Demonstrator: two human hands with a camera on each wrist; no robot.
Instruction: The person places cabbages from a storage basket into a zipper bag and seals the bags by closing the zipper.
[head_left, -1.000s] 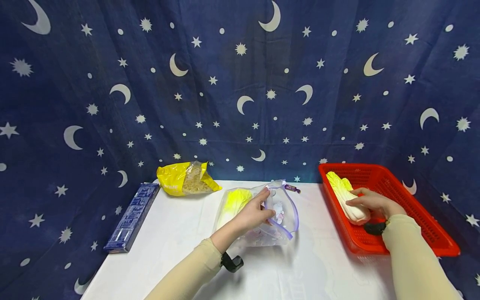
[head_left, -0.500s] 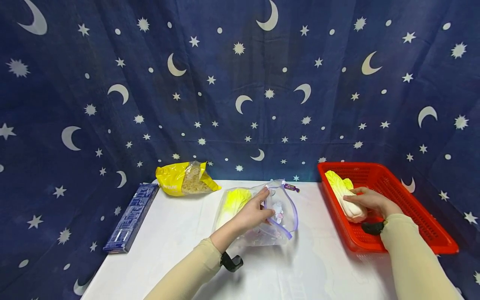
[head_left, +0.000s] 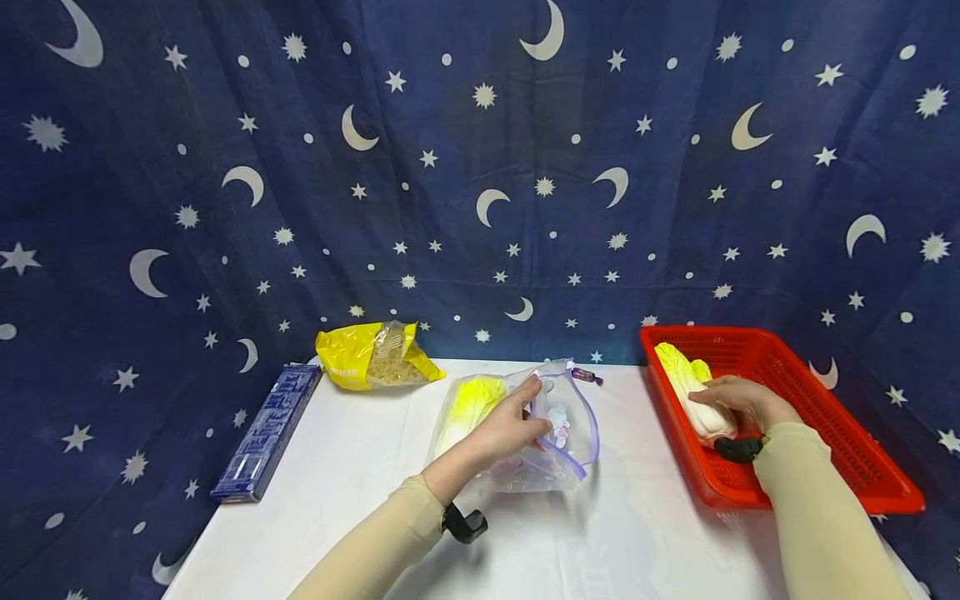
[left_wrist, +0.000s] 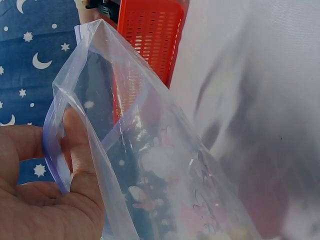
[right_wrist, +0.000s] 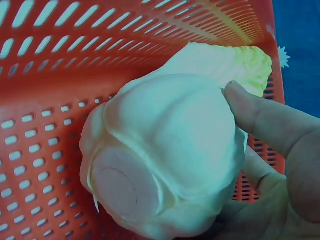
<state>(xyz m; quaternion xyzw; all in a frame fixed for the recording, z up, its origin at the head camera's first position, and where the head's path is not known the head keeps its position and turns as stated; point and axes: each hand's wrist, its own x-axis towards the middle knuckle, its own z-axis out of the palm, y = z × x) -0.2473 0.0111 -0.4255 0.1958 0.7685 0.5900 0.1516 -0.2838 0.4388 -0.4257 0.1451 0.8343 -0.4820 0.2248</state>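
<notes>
My left hand [head_left: 510, 427] holds the open mouth of a clear zip bag [head_left: 521, 479] on the table. In the left wrist view its fingers [left_wrist: 82, 165] reach inside the purple zip edge [left_wrist: 47, 145], with the thumb on the other side. A yellow-green napa cabbage [head_left: 468, 408] lies inside the bag. At the right, my right hand [head_left: 750, 402] grips a second napa cabbage [head_left: 684, 385] within the red basket [head_left: 832, 417]. The cut white base [right_wrist: 120, 182] of this cabbage faces the right wrist camera; its leafy end points toward the basket's far side.
A yellow bag of pasta [head_left: 348, 358] stands at the table's back left, beside a long blue box [head_left: 268, 433] on the left edge. Behind the zip bag lies a small purple-wrapped candy [head_left: 587, 377]. A dark blue star-patterned curtain [head_left: 420, 208] hangs behind the table.
My right hand has shifted slightly left and its wrist has turned around the cabbage's base. The left hand stays in place on the zip bag.
</notes>
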